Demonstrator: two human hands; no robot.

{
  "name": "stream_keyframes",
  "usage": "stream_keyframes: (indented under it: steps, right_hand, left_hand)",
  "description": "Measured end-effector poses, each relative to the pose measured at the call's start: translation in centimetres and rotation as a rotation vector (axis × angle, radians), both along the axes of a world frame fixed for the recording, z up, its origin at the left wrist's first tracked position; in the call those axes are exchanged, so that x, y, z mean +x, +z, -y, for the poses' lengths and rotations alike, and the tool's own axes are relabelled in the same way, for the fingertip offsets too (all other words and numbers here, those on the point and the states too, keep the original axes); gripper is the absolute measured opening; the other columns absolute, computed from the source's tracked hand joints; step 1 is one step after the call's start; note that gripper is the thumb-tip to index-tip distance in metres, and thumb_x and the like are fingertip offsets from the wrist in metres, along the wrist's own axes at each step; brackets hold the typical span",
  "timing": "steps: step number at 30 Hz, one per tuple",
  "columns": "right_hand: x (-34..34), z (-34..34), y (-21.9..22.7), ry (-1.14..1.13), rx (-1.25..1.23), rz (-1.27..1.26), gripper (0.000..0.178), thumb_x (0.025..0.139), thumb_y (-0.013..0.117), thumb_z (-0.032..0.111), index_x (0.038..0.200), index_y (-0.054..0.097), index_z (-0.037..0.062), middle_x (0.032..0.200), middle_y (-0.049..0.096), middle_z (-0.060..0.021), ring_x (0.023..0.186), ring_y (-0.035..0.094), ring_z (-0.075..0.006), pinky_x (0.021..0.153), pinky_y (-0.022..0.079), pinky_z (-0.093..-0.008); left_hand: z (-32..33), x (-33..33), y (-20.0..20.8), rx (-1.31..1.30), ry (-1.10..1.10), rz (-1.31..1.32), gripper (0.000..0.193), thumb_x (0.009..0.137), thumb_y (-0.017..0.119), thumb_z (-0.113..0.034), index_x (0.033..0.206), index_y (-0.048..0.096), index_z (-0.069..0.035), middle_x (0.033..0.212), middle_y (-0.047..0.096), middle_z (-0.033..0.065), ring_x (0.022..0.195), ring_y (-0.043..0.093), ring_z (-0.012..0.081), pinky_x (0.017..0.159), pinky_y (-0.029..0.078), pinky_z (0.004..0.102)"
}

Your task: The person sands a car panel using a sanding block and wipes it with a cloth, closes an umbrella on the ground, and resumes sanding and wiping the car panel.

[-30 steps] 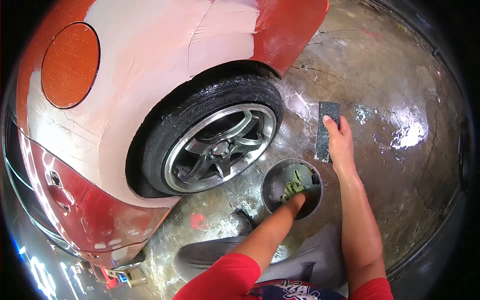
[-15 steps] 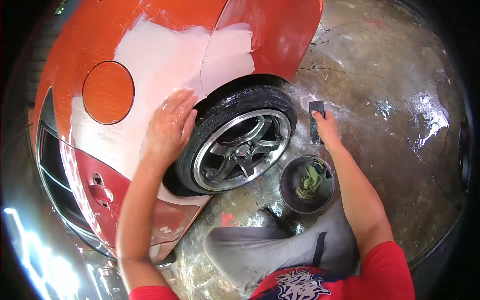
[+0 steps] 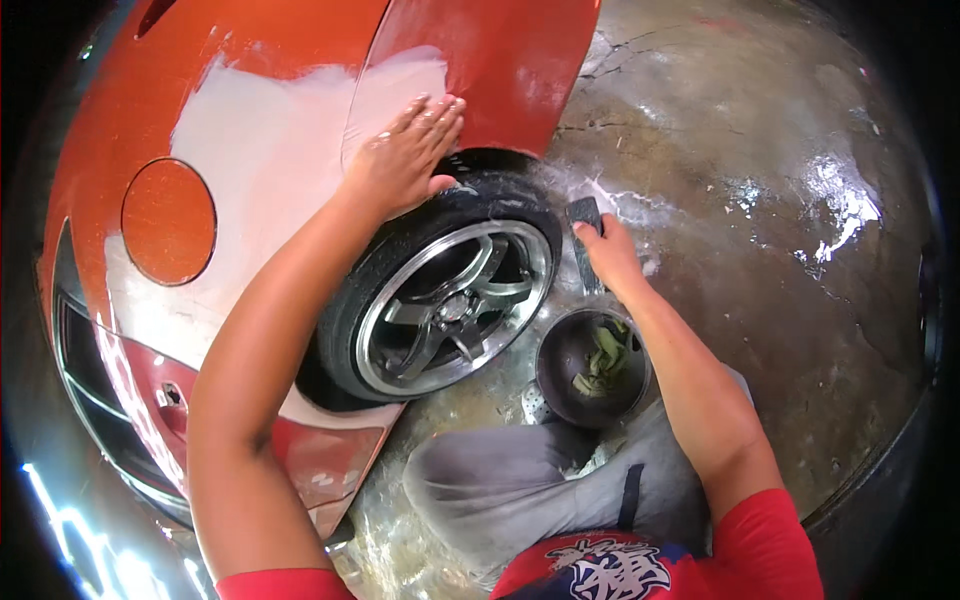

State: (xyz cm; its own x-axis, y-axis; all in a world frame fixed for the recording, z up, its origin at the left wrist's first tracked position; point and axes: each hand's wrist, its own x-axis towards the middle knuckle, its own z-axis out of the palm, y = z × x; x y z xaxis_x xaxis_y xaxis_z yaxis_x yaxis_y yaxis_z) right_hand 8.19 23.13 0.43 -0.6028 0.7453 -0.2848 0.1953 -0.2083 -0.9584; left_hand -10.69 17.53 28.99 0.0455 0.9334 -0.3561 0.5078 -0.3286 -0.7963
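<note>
My left hand (image 3: 405, 160) lies flat with its fingers stretched out on the wet, pale patch (image 3: 265, 150) of a red-orange car body (image 3: 290, 35), just above the wheel arch. Below that palm is the tire (image 3: 345, 335), around a grey spoked rim (image 3: 455, 305). My right hand (image 3: 612, 255) grips a dark, flat rectangular sanding block (image 3: 585, 212). It holds the block upright, off the car, over the wet floor to the right of the wheel.
A dark round bucket (image 3: 548, 375) with a green cloth (image 3: 603, 360) in it stands between the wheel and my bent grey-trousered leg (image 3: 500, 470). The concrete floor (image 3: 740, 330) is wet and cracked. A round fuel flap (image 3: 168, 220) sits left of the pale patch.
My left hand has slid up and to the right along the pale patch, over the wheel arch. The block stays in my right hand. The whole view has shifted a little.
</note>
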Motion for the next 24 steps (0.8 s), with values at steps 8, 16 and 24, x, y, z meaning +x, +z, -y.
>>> stream_keyframes:
  steps: [8, 16, 24]
  right_hand:
    - [0.6, -0.7, -1.2, -0.053, 0.006, 0.002, 0.050, 0.090, 0.061, 0.044, 0.110, 0.060, -0.0013, 0.098, 0.068, -0.0239, 0.094, 0.066, -0.0394, 0.082, 0.048, -0.0450]
    - [-0.7, -1.0, -3.1, 0.030, 0.005, 0.043, 0.051, 0.090, 0.061, 0.044, 0.113, 0.060, -0.0017, 0.100, 0.068, -0.0230, 0.095, 0.066, -0.0374, 0.083, 0.048, -0.0440]
    - [-1.5, -0.8, -4.2, 0.089, 0.052, 0.083, 0.048, 0.091, 0.062, 0.041, 0.110, 0.060, -0.0025, 0.097, 0.069, -0.0215, 0.091, 0.066, -0.0353, 0.081, 0.048, -0.0431]
  left_hand:
    - [-0.3, -1.3, -0.2, -0.110, -0.061, -0.086, 0.081, 0.097, 0.036, -0.060, 0.153, 0.030, -0.002, 0.162, 0.027, 0.0095, 0.152, 0.016, 0.0214, 0.126, 0.008, 0.0410]
    - [7.6, 0.1, 5.6, -0.060, 0.008, 0.075, 0.079, 0.095, 0.040, -0.058, 0.153, 0.032, -0.006, 0.161, 0.030, 0.0075, 0.151, 0.022, 0.0203, 0.126, 0.011, 0.0413]
    - [12.7, 0.2, 8.3, -0.013, 0.111, 0.058, 0.077, 0.095, 0.043, -0.056, 0.155, 0.030, -0.011, 0.162, 0.027, 0.0027, 0.151, 0.020, 0.0175, 0.126, 0.008, 0.0421]
